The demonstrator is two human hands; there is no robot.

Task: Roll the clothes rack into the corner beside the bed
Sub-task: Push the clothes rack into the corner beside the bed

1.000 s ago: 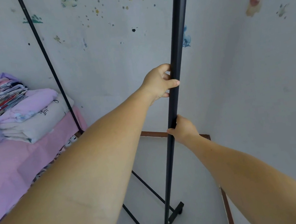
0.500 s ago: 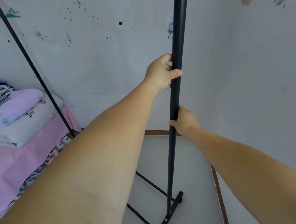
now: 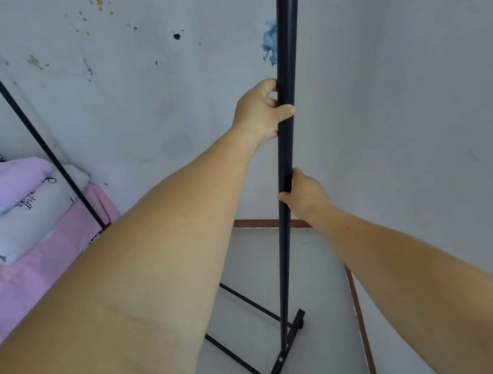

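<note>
The black metal clothes rack (image 3: 284, 269) stands empty in the room corner, its near upright post running from the top of the view down to a wheeled foot bar (image 3: 280, 359). My left hand (image 3: 259, 113) grips the post high up. My right hand (image 3: 304, 193) grips the same post lower down. The far post (image 3: 19, 113) leans along the back wall at the bed's end. The bed (image 3: 30, 271) with a pink sheet lies at the left, its edge partly hidden by my left forearm.
Folded blankets and clothes (image 3: 5, 199) are stacked on the bed. Stained white walls meet in the corner behind the rack, with a brown skirting board (image 3: 360, 322) along the right wall. Pale floor tiles (image 3: 313, 272) show between the rack's foot and the walls.
The rack's foot bar and far post have shifted left and toward the back wall. Both hands keep their grip on the near post.
</note>
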